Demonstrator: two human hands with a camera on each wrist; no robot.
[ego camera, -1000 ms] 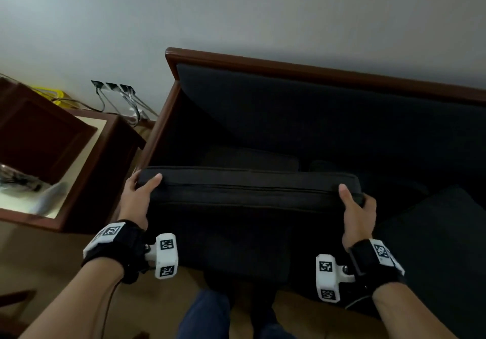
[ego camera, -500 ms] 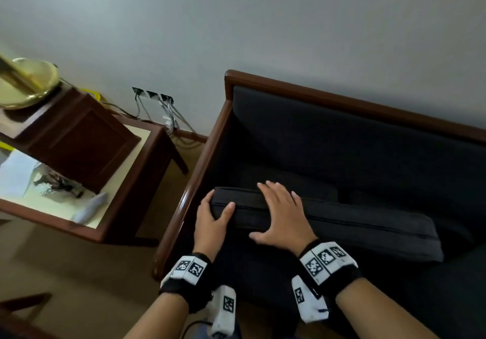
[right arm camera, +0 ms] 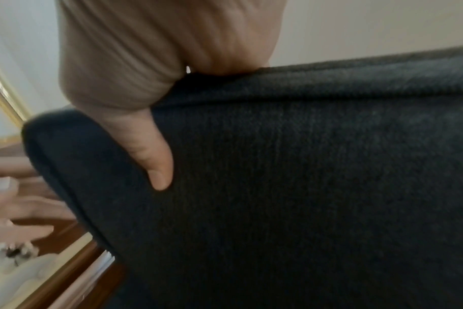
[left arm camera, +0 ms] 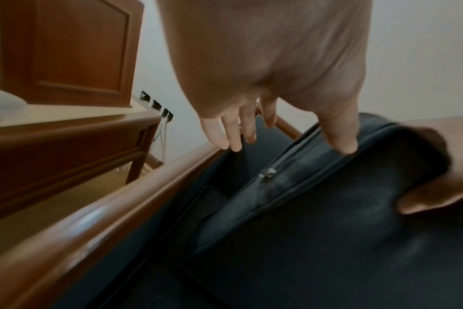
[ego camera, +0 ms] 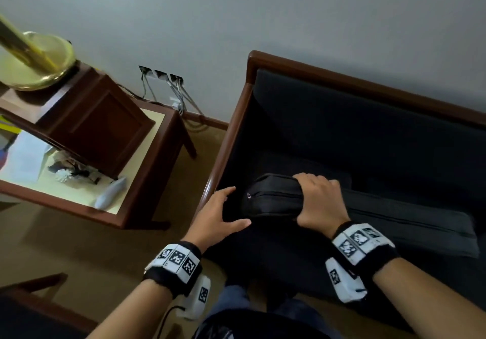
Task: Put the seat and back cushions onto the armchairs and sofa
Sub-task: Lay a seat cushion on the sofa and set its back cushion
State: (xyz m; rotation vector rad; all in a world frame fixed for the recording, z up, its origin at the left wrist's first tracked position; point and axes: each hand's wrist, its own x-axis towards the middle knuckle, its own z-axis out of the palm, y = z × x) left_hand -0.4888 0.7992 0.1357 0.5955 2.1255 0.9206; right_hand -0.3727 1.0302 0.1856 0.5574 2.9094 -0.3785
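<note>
**Right hand clamped on the cushion's corner, left hand loose beside it**

Nearest to me, my two forearms reach in, each wearing a black wrist strap with white coded tags [ego camera: 178, 258]. My right hand [ego camera: 319, 202] grips the left end of the dark charcoal fabric cushion with a zip along its edge [ego camera: 273, 196]: the fingers are curled over the top and the thumb presses into the near face, as the right wrist view shows clearly [right arm camera: 151, 150]. The cushion stands on its long edge inside the dark upholstered sofa with a reddish-brown wooden frame [ego camera: 368, 86], its length running off to my right across the seat. The small metal zip pull [left arm camera: 268, 173] sits near the corner I hold.

My left hand [ego camera: 218, 215] is spread, fingers straight and relaxed, holding nothing. It sits in the gap between the cushion's end and the sofa's wooden armrest [ego camera: 223, 154]; in the left wrist view the thumb tip appears to touch the cushion's piped edge, though I cannot be sure of contact.

Further left, beside the sofa, stands a reddish-brown wooden side table with a pale top [ego camera: 147, 178], carrying a dark wooden box [ego camera: 105, 125], papers and small clutter. On the box rests a shiny brass lamp base [ego camera: 36, 62]. Beyond, wall sockets with trailing cables [ego camera: 163, 75] sit low on the grey wall.
</note>
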